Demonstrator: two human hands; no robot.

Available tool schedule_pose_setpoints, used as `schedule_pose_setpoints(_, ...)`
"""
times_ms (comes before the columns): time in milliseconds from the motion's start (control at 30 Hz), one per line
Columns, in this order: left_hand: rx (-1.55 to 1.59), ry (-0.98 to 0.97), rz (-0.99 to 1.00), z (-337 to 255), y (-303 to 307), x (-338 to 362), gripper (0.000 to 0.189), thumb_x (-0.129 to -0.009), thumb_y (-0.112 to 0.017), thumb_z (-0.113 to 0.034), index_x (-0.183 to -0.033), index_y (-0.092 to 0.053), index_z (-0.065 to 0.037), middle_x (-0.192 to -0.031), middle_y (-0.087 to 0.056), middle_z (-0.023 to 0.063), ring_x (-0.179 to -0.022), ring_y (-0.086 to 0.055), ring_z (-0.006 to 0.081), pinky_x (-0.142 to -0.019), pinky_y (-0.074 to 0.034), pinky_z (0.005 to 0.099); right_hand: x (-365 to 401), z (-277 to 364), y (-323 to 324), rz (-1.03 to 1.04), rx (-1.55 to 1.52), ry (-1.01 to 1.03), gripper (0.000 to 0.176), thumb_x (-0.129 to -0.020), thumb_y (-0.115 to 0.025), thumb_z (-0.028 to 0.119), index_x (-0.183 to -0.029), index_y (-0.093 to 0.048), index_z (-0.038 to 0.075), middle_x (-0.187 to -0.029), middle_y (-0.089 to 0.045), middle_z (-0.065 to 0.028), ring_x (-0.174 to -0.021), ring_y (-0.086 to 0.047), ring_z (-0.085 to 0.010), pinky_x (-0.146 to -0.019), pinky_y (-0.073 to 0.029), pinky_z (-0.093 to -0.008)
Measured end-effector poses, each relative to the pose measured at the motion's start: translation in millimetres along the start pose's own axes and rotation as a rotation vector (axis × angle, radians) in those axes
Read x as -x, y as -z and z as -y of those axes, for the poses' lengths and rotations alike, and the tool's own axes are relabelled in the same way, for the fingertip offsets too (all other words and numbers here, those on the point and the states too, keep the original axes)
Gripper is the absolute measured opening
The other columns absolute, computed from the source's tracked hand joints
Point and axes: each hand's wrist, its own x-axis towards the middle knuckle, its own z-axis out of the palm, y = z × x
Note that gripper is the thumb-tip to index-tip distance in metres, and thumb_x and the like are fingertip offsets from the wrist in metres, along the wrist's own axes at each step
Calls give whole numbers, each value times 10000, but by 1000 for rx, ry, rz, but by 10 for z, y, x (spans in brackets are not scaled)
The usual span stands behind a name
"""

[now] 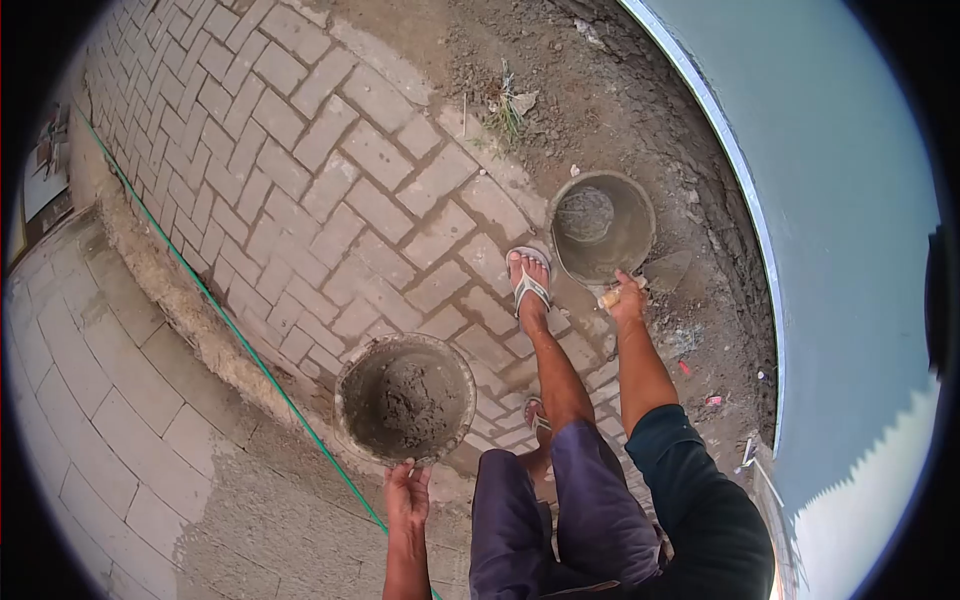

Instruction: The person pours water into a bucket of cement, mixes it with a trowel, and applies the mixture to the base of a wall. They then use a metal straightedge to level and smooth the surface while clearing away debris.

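At the lower centre, my left hand has its fingers closed on the near rim of a round bucket. Wet grey mortar lies inside that bucket. To the right, my right hand is closed around the pale, wood-coloured handle of what looks like a trowel; its mud-coloured blade barely stands out from the soil. Just beyond this hand is a second bucket, with a little greyish liquid or residue at its bottom.
Paving bricks cover the ground, with loose soil along a pale wall. A green hose or cord runs along the left. My sandalled foot stands near the second bucket. A grass tuft grows ahead.
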Motion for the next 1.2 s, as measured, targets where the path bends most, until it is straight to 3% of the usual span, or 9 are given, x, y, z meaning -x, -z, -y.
schedule_pose_setpoints(200,-165,-72,173,-133,-1280,-732,360,-827,-583,47,-1119,-447,-115,-1018,-581,53,-938,-607,234,-839,-527,440,756,340,-61,32,-69,87,248,-736,-764,36,-883,-579,110,-786,-557,-34,-672,-558,-195,-667,-516,-385)
schedule_pose_setpoints(333,-327,-96,375,-206,-2186,-1230,288,-818,-598,41,-1003,-475,-141,-900,-581,1,-765,-572,114,-678,-517,332,1214,604,272,13,36,158,236,-732,-740,19,-884,-573,87,-741,-574,-50,-554,-556,-202,-563,-503,-366)
schedule_pose_setpoints(600,-558,-82,629,48,-4147,-2519,380,-827,-657,-7,-1131,-436,-64,-1037,-557,101,-895,-596,224,-769,-544,400,2439,924,832,-79,286,330,356,-694,-689,-23,-998,-537,81,-840,-578,-41,-651,-585,-211,-560,-502,-361)
schedule_pose_setpoints(767,-1131,-412,714,-377,-4367,-2875,1022,-718,-826,-247,-1448,-204,105,-1357,-490,306,-1244,-512,390,-989,-452,389,3938,1261,39,-164,428,446,346,-695,-673,-20,-982,-510,81,-830,-557,-40,-655,-579,-203,-578,-502,-352)
schedule_pose_setpoints(867,-1444,-423,829,-1923,-4156,-2449,1127,-733,-814,-349,-1500,-104,74,-1449,-338,368,-1386,-354,394,-1096,-358,378,4838,1272,-867,-83,376,494,338,-682,-653,-32,-977,-515,55,-882,-543,-34,-784,-568,-186,-705,-485,-336)
schedule_pose_setpoints(967,-1155,-515,987,-3547,-3824,-2399,1039,-782,-773,-378,-1517,-152,16,-1434,-327,398,-1382,-353,408,-1091,-363,379,5267,1109,-1837,14,354,646,330,-680,-651,-30,-969,-514,52,-860,-522,-23,-762,-552,-181,-700,-473,-337)
schedule_pose_setpoints(1033,-1784,-1255,436,-4165,-3541,-3039,894,-835,-730,-366,-1503,-247,-23,-1387,-430,357,-1294,-471,403,-1027,-432,383,5249,1043,-2398,40,351,628,342,-674,-648,-60,-961,-506,60,-869,-533,-30,-753,-561,-177,-692,-479,-330)
schedule_pose_setpoints(1100,-1103,-415,777,-5786,-3394,-2772,790,-865,-706,-368,-1460,-315,-24,-1303,-571,263,-1200,-573,337,-999,-444,393,5536,1043,-3195,93,320,585,366,-672,-643,-103,-971,-504,56,-878,-537,-30,-752,-556,-166,-701,-466,-313)
schedule_pose_setpoints(1200,-1347,-724,409,-7282,-3125,-2885,653,-872,-703,-329,-1371,-435,-4,-1007,-703,206,-978,-678,278,-854,-509,373,5772,1095,-4330,165,274,549,375,-677,-646,-108,-986,-509,55,-892,-533,-30,-771,-546,-161,-707,-460,-307)
